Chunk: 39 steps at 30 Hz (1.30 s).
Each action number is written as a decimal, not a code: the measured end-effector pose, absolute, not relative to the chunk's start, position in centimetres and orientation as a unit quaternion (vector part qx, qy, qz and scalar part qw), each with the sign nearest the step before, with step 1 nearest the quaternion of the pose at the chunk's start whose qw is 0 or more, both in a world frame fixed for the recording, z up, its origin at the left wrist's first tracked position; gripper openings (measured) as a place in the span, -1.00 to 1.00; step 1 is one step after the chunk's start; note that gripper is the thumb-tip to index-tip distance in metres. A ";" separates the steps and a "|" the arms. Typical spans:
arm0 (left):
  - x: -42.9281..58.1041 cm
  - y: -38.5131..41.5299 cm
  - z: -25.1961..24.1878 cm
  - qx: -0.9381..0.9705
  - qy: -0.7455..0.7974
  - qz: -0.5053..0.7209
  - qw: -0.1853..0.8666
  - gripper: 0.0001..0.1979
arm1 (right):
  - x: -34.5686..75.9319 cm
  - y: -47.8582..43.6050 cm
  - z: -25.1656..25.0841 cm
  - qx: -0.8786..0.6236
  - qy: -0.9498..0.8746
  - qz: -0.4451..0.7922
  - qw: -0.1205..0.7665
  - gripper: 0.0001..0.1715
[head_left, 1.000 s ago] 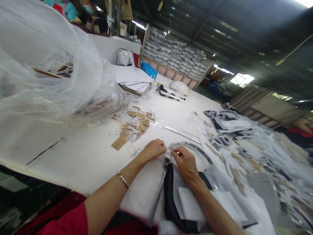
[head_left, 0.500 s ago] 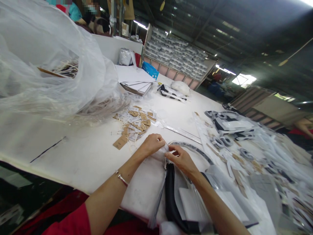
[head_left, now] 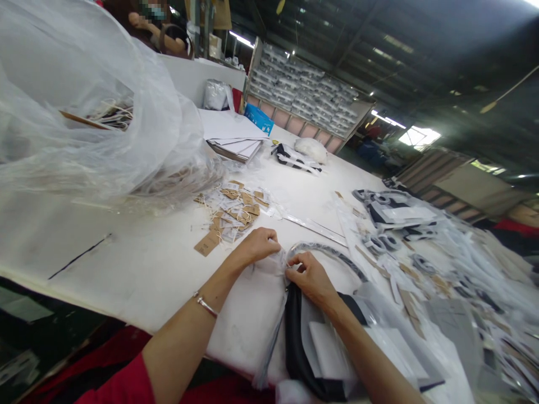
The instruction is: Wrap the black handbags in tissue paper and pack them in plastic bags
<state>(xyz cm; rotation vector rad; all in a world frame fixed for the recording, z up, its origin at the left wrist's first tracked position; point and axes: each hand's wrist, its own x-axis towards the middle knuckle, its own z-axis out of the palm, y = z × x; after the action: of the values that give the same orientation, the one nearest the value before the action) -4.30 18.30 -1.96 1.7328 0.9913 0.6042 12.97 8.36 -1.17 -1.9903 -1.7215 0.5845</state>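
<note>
A black handbag [head_left: 295, 342] with clear plastic and pale sheets about it lies at the table's near edge. Its plastic-wrapped strap [head_left: 330, 252] arches away behind my right hand. My left hand [head_left: 261, 245] is closed in a pinch at a translucent plastic piece [head_left: 274, 264] just left of the strap's end. Close by on the right, my right hand [head_left: 309, 276] pinches with thumb and forefinger at the top of the bag's left side; what lies between the fingertips is too small to make out. A grey tassel-like strip [head_left: 273, 342] hangs down along the bag's left side.
Brown hang tags [head_left: 208, 242] with white strings lie piled beyond my left hand. A large clear plastic bag [head_left: 168, 129] holding more strings stands at left. Farther back are white sheets [head_left: 231, 126] and a blue box [head_left: 259, 119]. Wrapped pieces [head_left: 396, 216] crowd the right.
My left hand has shifted slightly left, away from my right hand. My right fingertips have drawn together into a tighter pinch. The bag stays in place.
</note>
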 end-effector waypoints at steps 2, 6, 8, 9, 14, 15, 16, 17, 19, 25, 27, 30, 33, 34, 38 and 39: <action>-4.7 18.6 -1.9 0.710 0.406 0.264 0.512 -0.93 | 13.0 8.3 -1.2 -0.720 -0.616 0.229 0.222 -0.83; -5.2 18.4 -1.4 0.712 0.333 0.240 0.570 -0.91 | 13.2 8.1 -1.5 -0.696 -0.617 0.277 0.240 -0.64; -5.2 18.1 -1.2 0.716 0.291 0.207 0.599 -0.88 | 13.1 8.0 -1.7 -0.685 -0.626 0.284 0.241 -0.53; -5.2 17.9 -1.1 0.718 0.272 0.188 0.612 -0.87 | 13.1 7.9 -1.7 -0.683 -0.621 0.293 0.248 -0.48; -5.0 17.1 -0.8 0.712 0.190 0.099 0.669 -0.80 | 13.5 7.6 -1.5 -0.664 -0.512 0.412 0.357 -0.39; -5.0 17.0 -0.7 0.709 0.179 0.081 0.677 -0.78 | 13.6 7.6 -1.4 -0.659 -0.495 0.423 0.377 -0.47; -5.1 17.0 -0.7 0.704 0.170 0.060 0.687 -0.76 | 13.7 7.5 -1.4 -0.656 -0.485 0.425 0.392 -0.56; -5.3 17.0 -0.8 0.697 0.162 0.040 0.698 -0.73 | 13.8 7.5 -1.4 -0.657 -0.483 0.419 0.400 -0.65; -5.5 17.3 -1.0 0.681 0.157 0.008 0.716 -0.65 | 13.8 7.4 -1.5 -0.664 -0.506 0.396 0.383 -0.79; -5.0 17.9 -2.6 0.728 0.252 0.069 0.634 -0.60 | 13.1 7.3 -2.1 -0.662 -0.603 0.329 0.299 -0.87; -4.7 17.7 -3.0 0.741 0.250 0.064 0.619 -0.65 | 13.0 7.3 -2.2 -0.665 -0.607 0.320 0.296 -0.83; -4.3 17.0 -3.1 0.752 0.236 0.032 0.615 -0.63 | 13.2 7.3 -2.5 -0.669 -0.605 0.315 0.296 -0.74; -4.1 16.5 -2.8 0.751 0.219 0.009 0.622 -0.63 | 13.5 7.3 -2.8 -0.674 -0.599 0.305 0.307 -0.67; -4.2 16.4 -2.6 0.751 0.218 0.013 0.623 -0.63 | 13.5 7.4 -2.9 -0.675 -0.598 0.304 0.309 -0.65; -4.3 16.6 -2.2 0.752 0.225 0.054 0.618 -0.56 | 13.5 7.4 -3.2 -0.667 -0.604 0.311 0.304 -0.59; -4.4 16.6 -2.2 0.751 0.220 0.056 0.620 -0.55 | 13.5 7.3 -3.2 -0.665 -0.606 0.315 0.302 -0.57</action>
<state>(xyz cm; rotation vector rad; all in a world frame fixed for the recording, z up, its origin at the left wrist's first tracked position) -4.37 16.61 -2.17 1.7258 0.5068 0.1280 13.45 7.35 -3.22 -1.7644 -1.6074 0.8357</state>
